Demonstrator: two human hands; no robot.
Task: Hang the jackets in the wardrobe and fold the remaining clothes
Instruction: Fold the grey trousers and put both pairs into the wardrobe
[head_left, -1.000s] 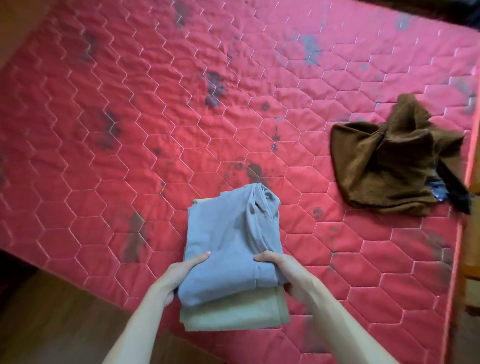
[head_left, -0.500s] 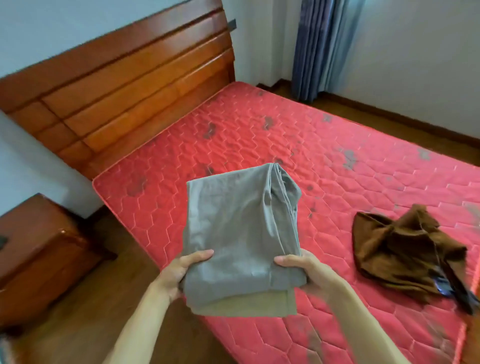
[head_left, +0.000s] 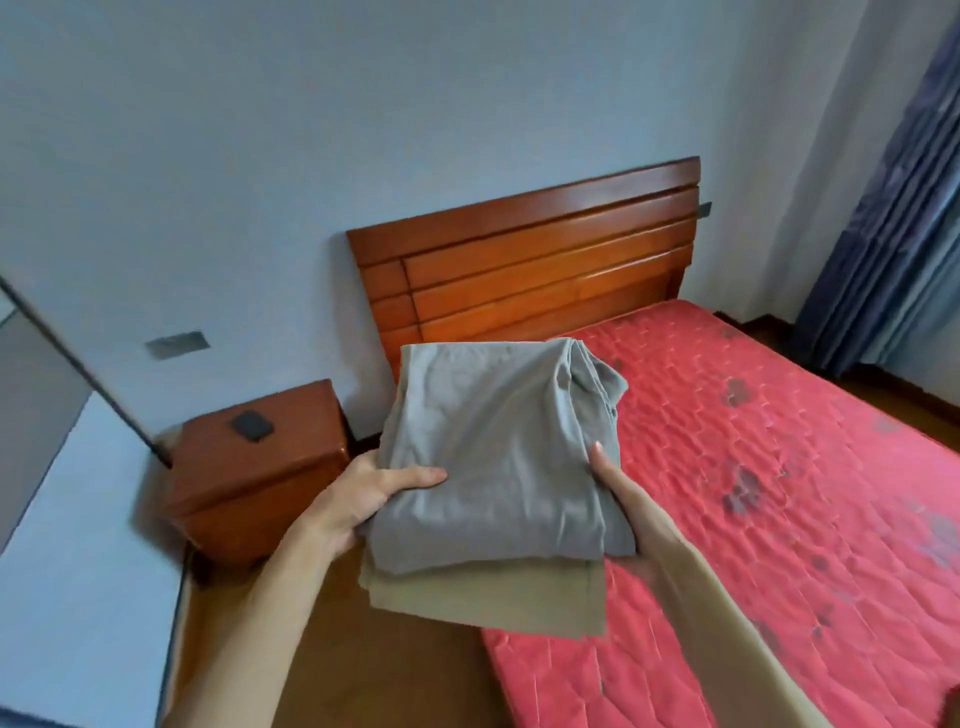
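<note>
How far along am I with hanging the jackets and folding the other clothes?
Done: a grey garment lies folded on a folded beige garment. In hand: your left hand and right hand grip that pile from both sides, in the air by the red mattress. Left: setting the pile down. No jacket or wardrobe shows in this view, so I cannot tell whether the hanging is done.

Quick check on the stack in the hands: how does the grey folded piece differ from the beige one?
The grey garment lies on top, the beige garment beneath. The grey one shows its whole top face; the beige one only a near-edge strip. The grey one bunches at its far right corner; the beige strip looks flat. Both are folded, held between left hand and right hand.
</note>
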